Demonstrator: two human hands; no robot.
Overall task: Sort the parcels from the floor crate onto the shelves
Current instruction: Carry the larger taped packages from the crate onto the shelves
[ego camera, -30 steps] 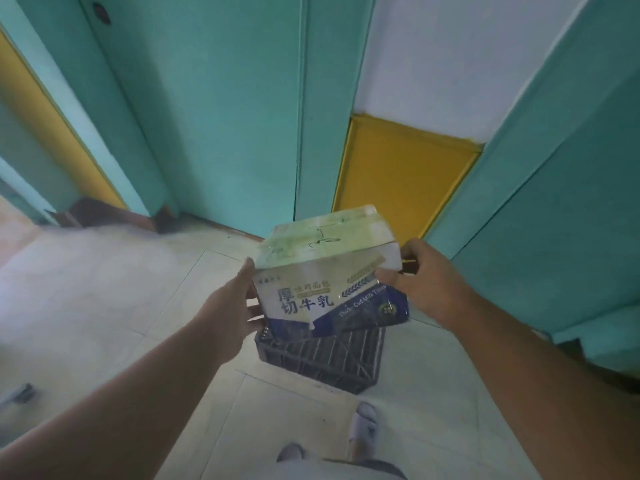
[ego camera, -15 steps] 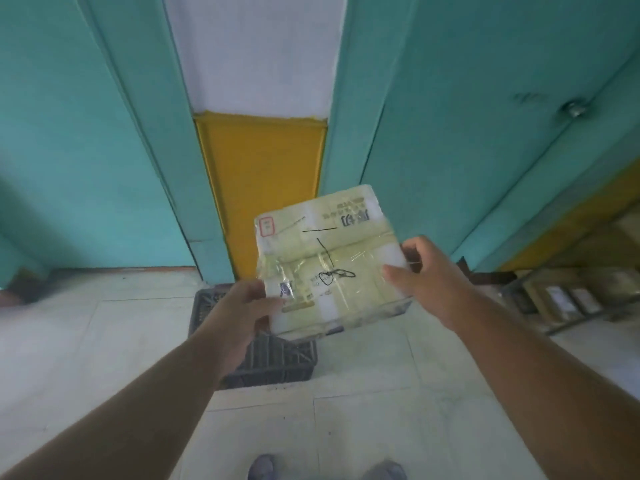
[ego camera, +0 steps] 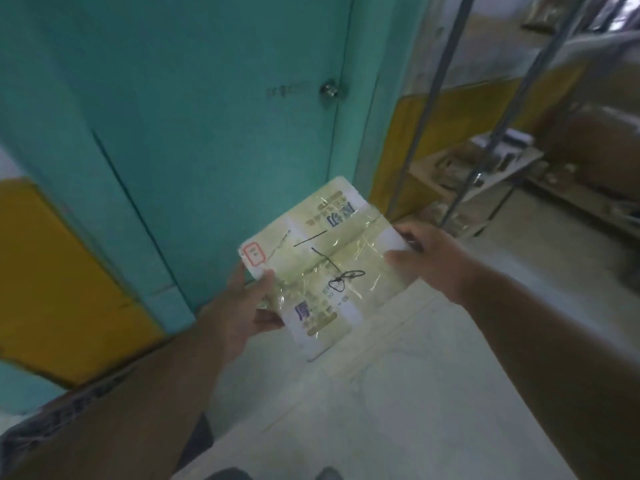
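Progress check, one parcel in transit:

- Far right: metal shelves (ego camera: 512,157), uprights crossing the view, brown packages already lying on a low level (blurred; count not readable). Not yet reached by the carried item.
- Far centre: teal door (ego camera: 221,133) with round knob (ego camera: 329,89); no part in the task.
- Near left, at the lower edge: dark floor crate (ego camera: 45,424), mostly hidden behind the left forearm. Contents not visible, so remaining parcels cannot be told.
- Centre: parcel (ego camera: 322,268), a taped carton with handwritten marks and a red stamp, held in the air above the pale floor, clear of the crate and well apart from the shelves.
- Left hand (ego camera: 239,313): wrapped round the parcel's near-left edge, thumb on top.
- Right hand (ego camera: 426,258): clasped on the far-right edge, thumb on the top face.

Judged status: pick-up done, carry under way, placement outstanding. Remaining: close the gap to the shelves, choose a level, set down, return to the crate.
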